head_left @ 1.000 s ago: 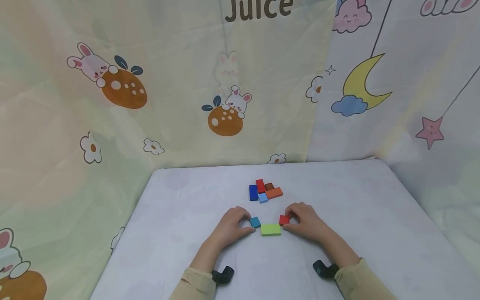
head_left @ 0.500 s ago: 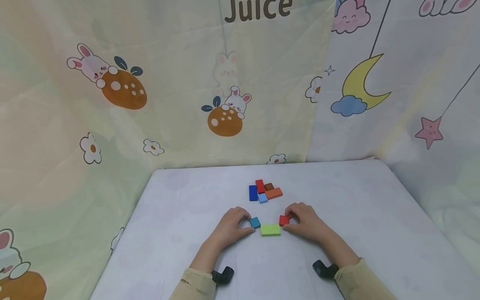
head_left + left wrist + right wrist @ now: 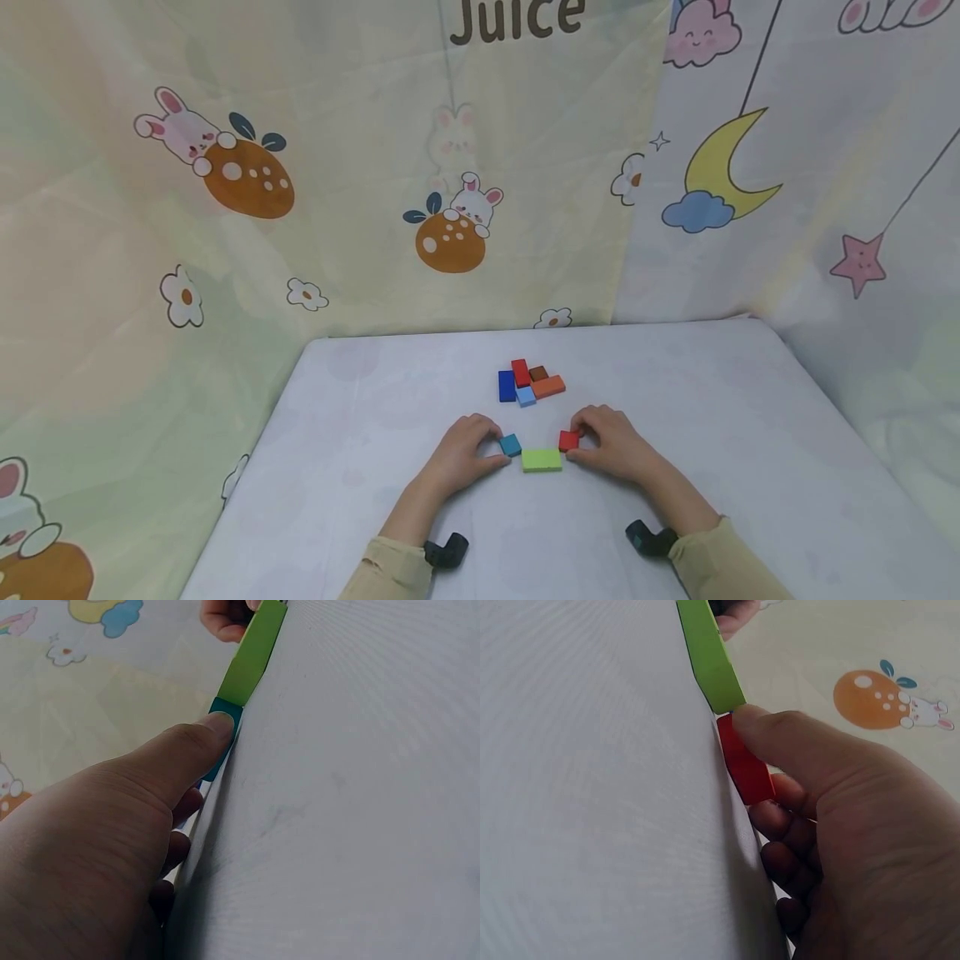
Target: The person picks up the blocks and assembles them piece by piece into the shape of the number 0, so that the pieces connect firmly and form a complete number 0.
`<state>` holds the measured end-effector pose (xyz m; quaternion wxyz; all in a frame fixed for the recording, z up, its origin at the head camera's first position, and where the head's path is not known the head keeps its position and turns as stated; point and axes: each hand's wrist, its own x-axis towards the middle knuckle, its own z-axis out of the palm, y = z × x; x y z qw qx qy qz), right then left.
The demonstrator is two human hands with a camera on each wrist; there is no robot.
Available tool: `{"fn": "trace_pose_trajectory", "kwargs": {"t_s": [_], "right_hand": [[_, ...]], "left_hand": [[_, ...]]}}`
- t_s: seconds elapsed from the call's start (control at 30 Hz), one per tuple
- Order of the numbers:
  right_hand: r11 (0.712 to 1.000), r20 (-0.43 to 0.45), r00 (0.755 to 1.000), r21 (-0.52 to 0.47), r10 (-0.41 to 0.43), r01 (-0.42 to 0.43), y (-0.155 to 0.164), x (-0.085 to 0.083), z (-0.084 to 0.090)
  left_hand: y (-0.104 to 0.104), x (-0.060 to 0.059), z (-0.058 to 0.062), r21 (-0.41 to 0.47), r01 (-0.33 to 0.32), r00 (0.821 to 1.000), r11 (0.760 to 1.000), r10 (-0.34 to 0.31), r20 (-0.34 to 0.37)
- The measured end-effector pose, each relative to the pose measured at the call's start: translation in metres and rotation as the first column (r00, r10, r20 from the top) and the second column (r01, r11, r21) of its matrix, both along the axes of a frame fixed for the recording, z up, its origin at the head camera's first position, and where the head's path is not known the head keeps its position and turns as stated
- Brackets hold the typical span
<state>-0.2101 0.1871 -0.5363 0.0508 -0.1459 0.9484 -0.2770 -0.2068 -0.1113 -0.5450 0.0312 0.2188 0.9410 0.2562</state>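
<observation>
The left hand (image 3: 459,450) pinches a teal block (image 3: 511,444) at its right fingertips; the right hand (image 3: 611,444) pinches a small red block (image 3: 567,440) at its left. Both blocks rest on the bench (image 3: 360,433), flanking the green block (image 3: 542,459) between the hands.

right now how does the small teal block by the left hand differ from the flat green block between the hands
The small teal square block is short and roughly square; the flat light green rectangular block is clearly longer and wider. The teal block is pinched by the left hand, while the green block lies free between both hands, held by neither. The teal block sits turned at an angle; the green block lies level across the head view. Both rest flat on the white table.
</observation>
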Motion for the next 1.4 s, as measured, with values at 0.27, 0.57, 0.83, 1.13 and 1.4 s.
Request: {"fn": "trace_pose_trajectory", "kwargs": {"t_s": [0.27,0.57,0.83,1.13,1.4], "right_hand": [[0.991,0.11,0.992,-0.118,-0.056,0.069,0.002,-0.002,0.004],[0.963,0.183,0.976,-0.221,-0.115,0.155,0.01,-0.031,0.012],[0.964,0.212,0.969,-0.204,-0.126,0.17,0.008,-0.077,0.014],[0.982,0.197,0.979,-0.17,-0.047,0.082,0.0,-0.097,0.016],[0.99,0.171,0.985,-0.134,-0.029,0.053,0.001,-0.096,0.014]], "left_hand": [[0.0,-0.001,-0.003,0.009,0.008,1.0,1.0,-0.008,-0.006],[0.0,-0.001,-0.004,-0.003,0.005,0.999,1.0,-0.005,-0.04],[0.001,-0.001,-0.003,-0.004,0.005,1.0,1.0,-0.005,-0.027],[0.0,-0.002,0.0,-0.009,-0.001,1.0,1.0,0.001,-0.026],[0.0,-0.002,-0.002,-0.013,0.0,1.0,1.0,0.0,-0.024]]}}
